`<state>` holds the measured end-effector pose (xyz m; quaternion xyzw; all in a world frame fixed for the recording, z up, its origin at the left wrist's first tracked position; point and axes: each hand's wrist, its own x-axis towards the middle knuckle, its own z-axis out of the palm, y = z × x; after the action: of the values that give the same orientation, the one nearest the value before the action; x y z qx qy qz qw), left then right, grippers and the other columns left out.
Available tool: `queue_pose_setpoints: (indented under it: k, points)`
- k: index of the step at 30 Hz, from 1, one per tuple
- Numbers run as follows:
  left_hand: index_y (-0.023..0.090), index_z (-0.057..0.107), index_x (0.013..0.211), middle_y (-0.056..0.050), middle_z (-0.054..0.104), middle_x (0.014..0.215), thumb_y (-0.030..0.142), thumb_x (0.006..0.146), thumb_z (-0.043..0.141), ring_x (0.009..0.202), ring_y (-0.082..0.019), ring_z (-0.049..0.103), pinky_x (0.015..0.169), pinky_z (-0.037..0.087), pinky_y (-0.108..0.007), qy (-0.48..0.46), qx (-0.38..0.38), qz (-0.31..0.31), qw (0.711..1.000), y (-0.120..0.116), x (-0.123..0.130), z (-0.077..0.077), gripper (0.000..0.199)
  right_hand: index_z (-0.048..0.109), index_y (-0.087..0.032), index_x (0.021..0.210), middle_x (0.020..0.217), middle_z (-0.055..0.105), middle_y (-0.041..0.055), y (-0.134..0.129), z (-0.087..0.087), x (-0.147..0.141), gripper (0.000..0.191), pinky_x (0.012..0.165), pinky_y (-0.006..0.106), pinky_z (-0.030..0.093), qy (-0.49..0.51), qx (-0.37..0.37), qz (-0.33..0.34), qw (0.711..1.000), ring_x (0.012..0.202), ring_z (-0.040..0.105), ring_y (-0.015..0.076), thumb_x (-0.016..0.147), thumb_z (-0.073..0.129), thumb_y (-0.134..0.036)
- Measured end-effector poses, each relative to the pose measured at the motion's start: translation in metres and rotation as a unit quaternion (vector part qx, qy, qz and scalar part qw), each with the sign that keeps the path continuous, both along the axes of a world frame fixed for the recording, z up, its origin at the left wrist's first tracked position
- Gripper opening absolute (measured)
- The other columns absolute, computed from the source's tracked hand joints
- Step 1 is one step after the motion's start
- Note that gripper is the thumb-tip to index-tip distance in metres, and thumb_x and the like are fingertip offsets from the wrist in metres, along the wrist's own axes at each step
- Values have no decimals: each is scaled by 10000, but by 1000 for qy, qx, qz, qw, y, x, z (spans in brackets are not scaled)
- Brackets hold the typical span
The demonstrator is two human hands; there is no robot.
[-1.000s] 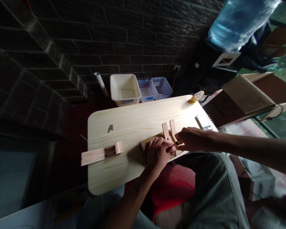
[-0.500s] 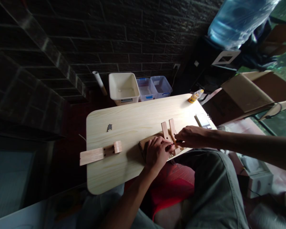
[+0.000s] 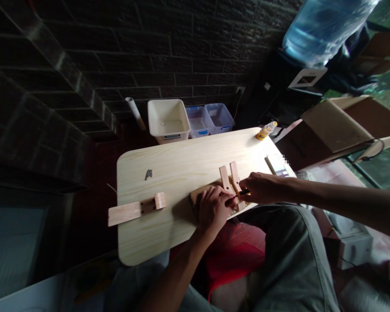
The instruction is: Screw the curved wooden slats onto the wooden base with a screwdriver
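My right hand is closed round a screwdriver with a dark and yellow handle, its tip end pointing left toward my left fingers. My left hand is bent over wooden pieces at the table's near edge, its fingertips pressed on them by the screwdriver's tip; what lies under the fingers is partly hidden. Two pale wooden strips with dark holes stick out beyond my hands. Beneath them is a brown cardboard-like block, partly covered by my left hand.
On the wooden table lie several dark screws and a jointed wooden piece overhanging the left edge. A yellow-capped bottle stands at the far right corner, near a flat whitish item. Plastic bins stand behind the table.
My right hand has turned slightly about the screwdriver, showing more of its handle. My left hand and the wooden pieces stay almost in place.
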<state>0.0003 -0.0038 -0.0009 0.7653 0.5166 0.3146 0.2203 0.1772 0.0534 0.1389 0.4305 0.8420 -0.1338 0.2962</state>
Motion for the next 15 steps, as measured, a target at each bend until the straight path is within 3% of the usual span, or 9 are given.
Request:
queue_pose_setpoints:
  k: [4,7,11,15]
  points:
    - [330,835,961,-10,747,954,365,939,801,972,-216,649,883,415,-409,3,2,1,1000,1,1,1,53,705,-132,1190,930,757,83,-2,8,6,243,677,292,495,42,38,59,997,776,711,183,977,725,-248]
    - [334,836,954,-12,752,951,340,934,804,974,-218,655,878,410,-407,4,0,2,1000,2,1,1,38,730,-127,1036,884,750,77,1,5,8,121,657,284,470,53,39,101,993,749,694,165,1011,612,-117]
    - [345,835,976,-5,760,974,378,936,806,971,-209,662,873,409,-403,2,-2,1,1000,2,1,1,60,709,-143,1046,970,735,26,5,-3,5,162,768,331,603,21,10,115,993,826,707,153,1030,682,-302]
    - [348,835,983,-11,753,952,387,924,821,974,-219,654,867,402,-410,5,-1,4,1000,2,1,-1,72,707,-149,1127,1066,743,50,4,-2,-2,252,846,389,634,-21,-8,71,997,924,733,182,1029,689,-380]
